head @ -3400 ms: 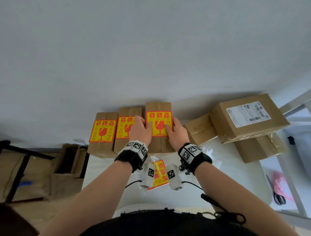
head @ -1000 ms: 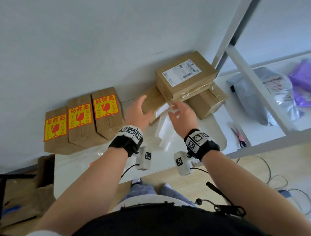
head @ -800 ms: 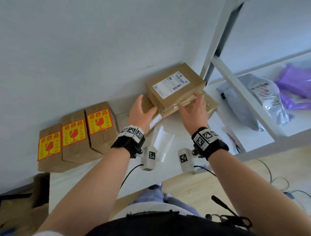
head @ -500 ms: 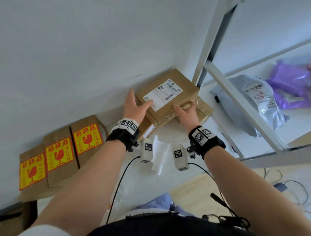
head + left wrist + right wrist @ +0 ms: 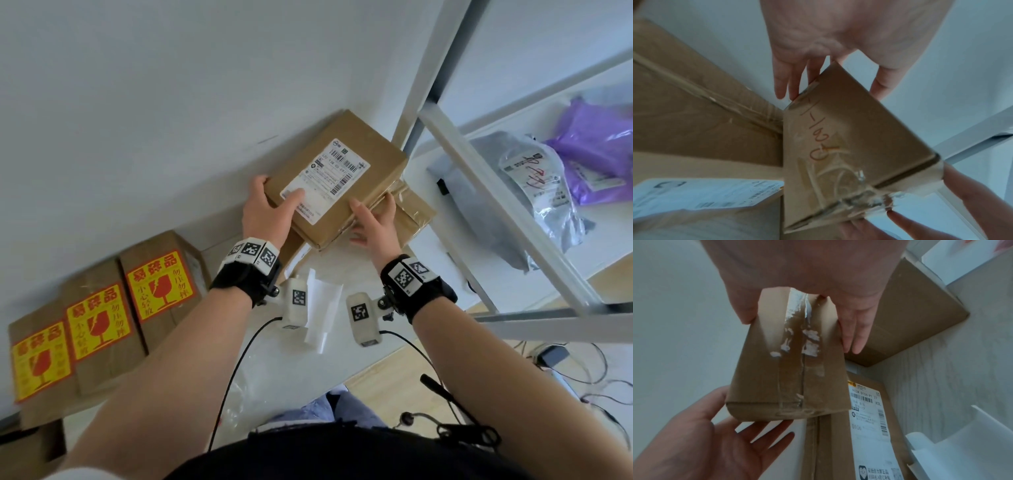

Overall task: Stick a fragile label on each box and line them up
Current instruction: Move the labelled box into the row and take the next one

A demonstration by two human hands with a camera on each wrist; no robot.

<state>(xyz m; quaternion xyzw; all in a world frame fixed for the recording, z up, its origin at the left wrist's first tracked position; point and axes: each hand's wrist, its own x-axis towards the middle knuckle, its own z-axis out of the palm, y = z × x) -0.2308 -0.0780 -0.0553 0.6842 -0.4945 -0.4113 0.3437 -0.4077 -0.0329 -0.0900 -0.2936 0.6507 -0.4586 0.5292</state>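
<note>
Both hands hold a brown cardboard box (image 5: 342,178) with a white shipping label, raised a little above the pile by the wall. My left hand (image 5: 270,202) grips its left end, thumb on the label and fingers behind. My right hand (image 5: 371,219) grips the near edge, thumb on top and fingers (image 5: 855,337) beneath. The box's taped side (image 5: 849,154) shows in the left wrist view. Three boxes with red-on-yellow fragile labels (image 5: 161,291) (image 5: 99,329) (image 5: 37,363) stand side by side against the wall at the left.
Two more brown boxes lie under the held one, the first (image 5: 414,212) to the right, the second (image 5: 294,250) bearing a shipping label. A white strip of backing paper (image 5: 322,308) lies on the white table (image 5: 274,370). A metal shelf frame (image 5: 496,205) with grey and purple bags stands right.
My hands left the third labelled box, reached right to the pile and took hold of the top box. The view swung right, so the labelled row now sits at the far left.
</note>
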